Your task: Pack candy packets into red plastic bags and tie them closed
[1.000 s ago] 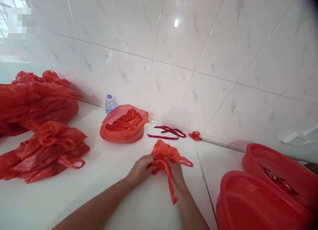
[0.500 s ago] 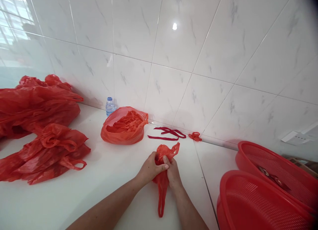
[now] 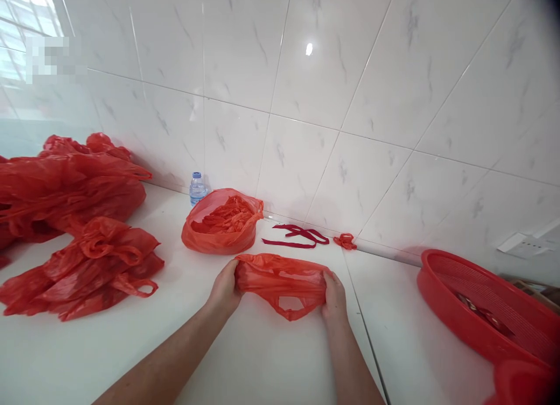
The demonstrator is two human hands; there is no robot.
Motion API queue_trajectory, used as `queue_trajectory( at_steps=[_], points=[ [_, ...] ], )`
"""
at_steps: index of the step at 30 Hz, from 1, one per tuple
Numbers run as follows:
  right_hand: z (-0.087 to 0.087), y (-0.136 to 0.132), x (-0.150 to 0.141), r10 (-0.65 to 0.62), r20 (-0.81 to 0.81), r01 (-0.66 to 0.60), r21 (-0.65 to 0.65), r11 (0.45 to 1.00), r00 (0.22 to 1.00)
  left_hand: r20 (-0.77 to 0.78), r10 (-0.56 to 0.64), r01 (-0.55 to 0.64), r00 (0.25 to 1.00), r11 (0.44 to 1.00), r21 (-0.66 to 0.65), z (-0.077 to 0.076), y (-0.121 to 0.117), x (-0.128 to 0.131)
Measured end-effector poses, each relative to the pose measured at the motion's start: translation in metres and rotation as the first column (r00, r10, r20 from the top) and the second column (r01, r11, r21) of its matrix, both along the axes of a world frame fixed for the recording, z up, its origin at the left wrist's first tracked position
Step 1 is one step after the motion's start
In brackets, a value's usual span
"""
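Observation:
A thin red plastic bag [image 3: 280, 276] is stretched sideways between my two hands, just above the white table. My left hand [image 3: 226, 285] is closed on its left side, and my right hand [image 3: 335, 294] grips the right side. One handle loop of the bag hangs down at the front. Beyond it, a wider red plastic bag [image 3: 207, 238] stands with its mouth rolled apart, holding crumpled red bags. Dark red ribbon strips [image 3: 301, 234] and a small knotted red piece of plastic [image 3: 345, 240] lie by the wall.
Heaps of red plastic bags [image 3: 87, 183] cover the left, with a bunched bag [image 3: 96, 265] nearer me. A small water bottle [image 3: 198, 189] stands against the tiled wall. On the right is a red perforated basket [image 3: 459, 329], with part of another red basket [image 3: 520, 387] in the corner.
My hands have moved apart, spreading the gathered bag wide. The near red basket has shifted down and right, mostly out of view.

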State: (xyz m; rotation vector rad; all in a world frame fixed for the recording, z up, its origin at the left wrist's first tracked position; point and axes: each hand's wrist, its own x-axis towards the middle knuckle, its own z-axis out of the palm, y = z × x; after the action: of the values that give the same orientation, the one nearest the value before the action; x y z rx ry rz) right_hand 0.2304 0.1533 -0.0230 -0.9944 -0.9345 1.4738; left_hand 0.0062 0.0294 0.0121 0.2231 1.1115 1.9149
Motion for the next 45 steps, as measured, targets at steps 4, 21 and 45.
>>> queue_trajectory(
  at_steps=[4, 21, 45],
  points=[
    [0.004, -0.004, 0.006, -0.018, 0.033, 0.018, 0.0, 1.0, 0.999, -0.174, -0.014, -0.005, 0.985, 0.994, -0.107, -0.003, -0.017, 0.012],
    [0.082, -0.073, -0.01, -0.41, 0.623, -0.175, 0.665, 0.726, 0.666, -0.836, -0.335, 0.156, 0.435, 0.942, -0.297, 0.009, 0.001, 0.025],
    [0.055, -0.108, 0.018, -0.09, 0.976, -0.625, -0.055, 0.779, -0.199, -0.972, -0.058, 0.465, -0.23, 0.871, -0.162, 0.043, -0.047, 0.045]
  ],
)
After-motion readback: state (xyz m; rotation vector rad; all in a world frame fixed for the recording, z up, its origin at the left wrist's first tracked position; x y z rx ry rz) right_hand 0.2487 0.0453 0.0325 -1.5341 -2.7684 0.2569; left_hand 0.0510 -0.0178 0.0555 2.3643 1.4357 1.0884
